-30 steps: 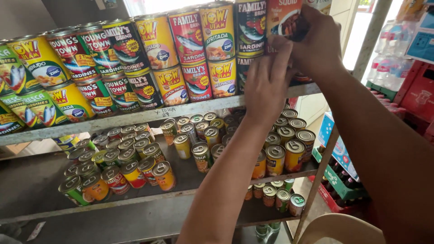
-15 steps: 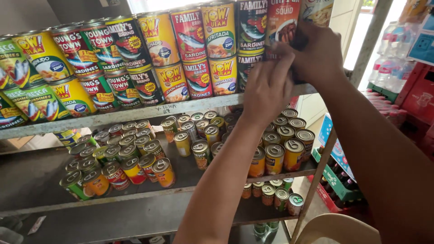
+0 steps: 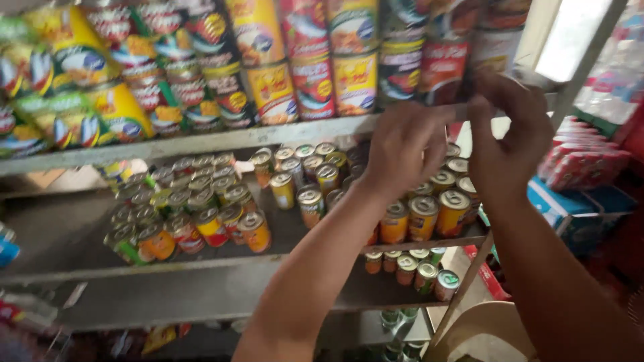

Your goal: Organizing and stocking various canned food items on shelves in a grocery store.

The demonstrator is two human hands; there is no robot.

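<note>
My left hand [image 3: 402, 147] and my right hand [image 3: 506, 137] hover close together in front of the right end of the top shelf edge [image 3: 201, 142]. Just above them stand stacked tall cans with colourful fish labels [image 3: 315, 67], the nearest a dark red one [image 3: 443, 67]. The left hand's fingers are loosely spread, its back to me, and nothing shows in it. My right hand's fingers curl inward; motion blur hides whether it holds anything. Small pull-tab cans [image 3: 429, 214] stand on the middle shelf right below both hands.
A second cluster of small cans [image 3: 188, 218] sits at the left of the middle shelf, and a few more [image 3: 416, 268] stand on the lower shelf. At the right are a blue carton [image 3: 570, 208], red packs [image 3: 583, 161] and a tan curved seat back [image 3: 483, 328].
Both hands have dropped from the dark red can on the top shelf down to the shelf edge. The view has swung closer and lower, and is now blurred.
</note>
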